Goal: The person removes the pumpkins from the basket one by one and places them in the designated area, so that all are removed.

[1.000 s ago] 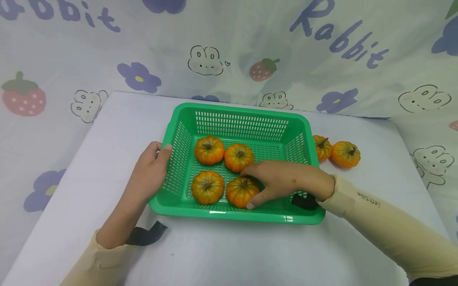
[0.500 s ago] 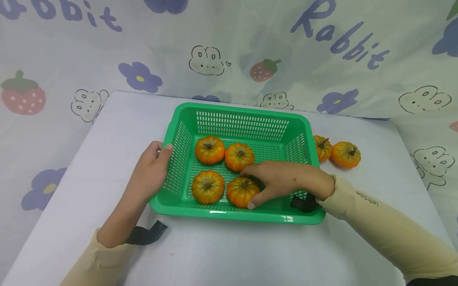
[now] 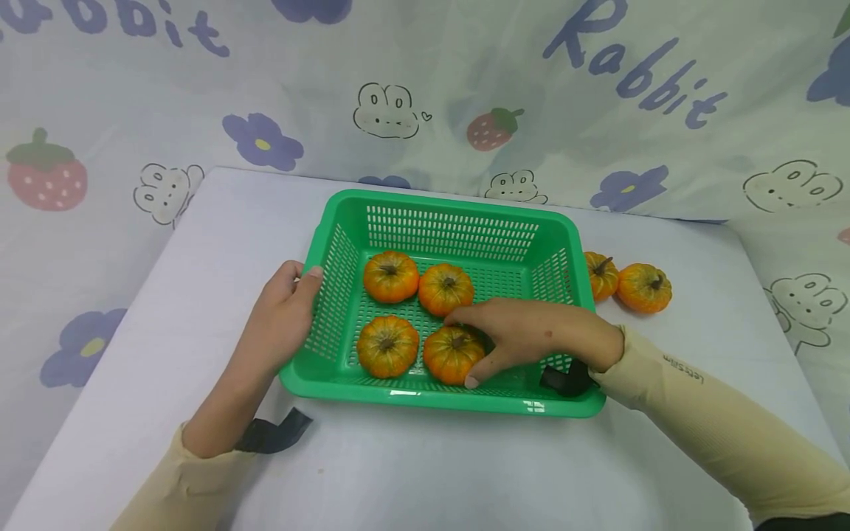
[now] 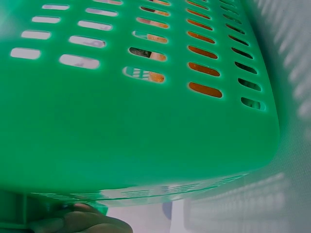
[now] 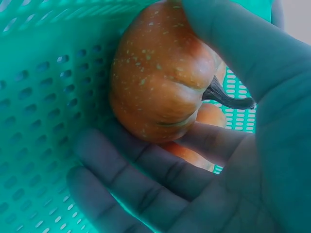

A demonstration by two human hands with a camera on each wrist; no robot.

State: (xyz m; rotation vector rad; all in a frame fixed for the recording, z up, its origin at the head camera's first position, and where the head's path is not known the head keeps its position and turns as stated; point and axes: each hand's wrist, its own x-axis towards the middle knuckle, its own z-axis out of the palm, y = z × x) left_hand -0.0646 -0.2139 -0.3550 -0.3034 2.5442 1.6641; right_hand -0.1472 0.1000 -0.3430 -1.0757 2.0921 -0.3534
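A green plastic basket [image 3: 398, 397] with slotted walls sits on the white table, several small orange pumpkins [image 3: 388, 346] standing inside. My left hand [image 3: 282, 317] grips its left rim, thumb on top; in the left wrist view the basket's wall [image 4: 121, 126] fills most of the picture and the fingers [image 4: 92, 219] show at the bottom. Reaching in over the right side, my right hand [image 3: 518, 332] holds the front-right pumpkin [image 3: 451, 355]. The right wrist view shows the thumb on one side of that pumpkin [image 5: 155, 77] and the fingers along the other, its dark stem toward the palm.
Two more pumpkins [image 3: 644, 287] lie on the table just beyond the basket's right wall, one partly hidden by it. Behind the table hangs a white cloth [image 3: 425, 66] printed with rabbits, flowers and strawberries. Dark straps [image 3: 275, 434] show at both wrists.
The hands, basket and pumpkins keep nearly the same places. The whole head view has shifted very slightly.
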